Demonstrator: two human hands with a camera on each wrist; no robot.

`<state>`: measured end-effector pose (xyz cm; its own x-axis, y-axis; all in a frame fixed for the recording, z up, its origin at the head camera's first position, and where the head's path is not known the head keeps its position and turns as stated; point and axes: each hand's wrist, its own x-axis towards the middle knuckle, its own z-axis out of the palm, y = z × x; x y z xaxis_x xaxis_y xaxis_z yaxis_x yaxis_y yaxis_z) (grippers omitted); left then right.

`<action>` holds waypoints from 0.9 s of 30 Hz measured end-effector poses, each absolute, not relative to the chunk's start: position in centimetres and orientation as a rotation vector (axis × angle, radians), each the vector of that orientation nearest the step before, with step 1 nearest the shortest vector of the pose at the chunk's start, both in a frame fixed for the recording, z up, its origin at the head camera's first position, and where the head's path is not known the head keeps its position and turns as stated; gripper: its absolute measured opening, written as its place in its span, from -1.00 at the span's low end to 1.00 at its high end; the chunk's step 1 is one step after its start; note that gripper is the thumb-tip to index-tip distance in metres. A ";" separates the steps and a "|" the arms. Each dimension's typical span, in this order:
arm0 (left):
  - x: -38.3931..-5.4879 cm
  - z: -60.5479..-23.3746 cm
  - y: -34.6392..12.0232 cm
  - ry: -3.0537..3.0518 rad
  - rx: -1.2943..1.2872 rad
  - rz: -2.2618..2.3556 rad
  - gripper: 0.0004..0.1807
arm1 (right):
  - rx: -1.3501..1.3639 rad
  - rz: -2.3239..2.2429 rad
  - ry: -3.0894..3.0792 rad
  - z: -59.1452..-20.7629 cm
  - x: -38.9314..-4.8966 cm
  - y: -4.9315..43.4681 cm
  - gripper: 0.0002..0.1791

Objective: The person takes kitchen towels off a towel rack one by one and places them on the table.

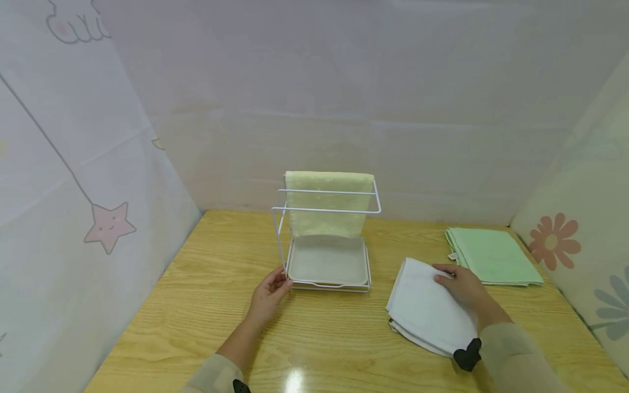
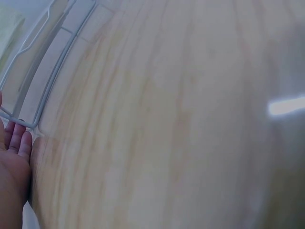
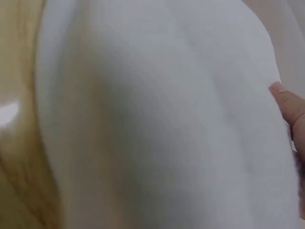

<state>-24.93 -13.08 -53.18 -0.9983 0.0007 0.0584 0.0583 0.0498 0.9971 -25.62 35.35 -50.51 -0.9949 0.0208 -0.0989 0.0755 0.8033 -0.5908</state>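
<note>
A white wire towel rack (image 1: pixel 326 210) stands mid-table with a pale tray (image 1: pixel 328 259) in its base. Over its rear bar hangs a pale yellow towel (image 1: pixel 339 218). My left hand (image 1: pixel 267 297) holds the rack's front left lower corner; in the left wrist view its fingers (image 2: pixel 16 138) meet the wire. On the right, my right hand (image 1: pixel 464 286) pinches a folded white towel (image 1: pixel 427 311) by its right edge, thumb on top. That towel (image 3: pixel 190 114) fills most of the right wrist view, with the thumb at the right edge; the fingers under the cloth are hidden.
Behind the right hand lies a folded green towel (image 1: pixel 496 256) with a small white tag, near the right edge of the wooden table (image 1: pixel 206 305). Printed cloth walls (image 1: pixel 324 109) enclose the table at the back and both sides.
</note>
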 end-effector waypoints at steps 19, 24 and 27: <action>-25.0 -53.4 -13.1 -2.239 -0.093 -2.105 -0.46 | 0.213 -0.413 2.926 -48.3 -15.8 25.3 -0.11; -25.1 -53.6 -13.1 -2.240 -0.079 -2.118 -0.46 | 0.168 -0.377 2.900 -49.5 -14.5 23.1 -0.16; -25.2 -53.6 -13.1 -2.244 -0.065 -2.132 -0.45 | 0.147 -0.362 2.928 -50.2 -14.9 23.1 -0.18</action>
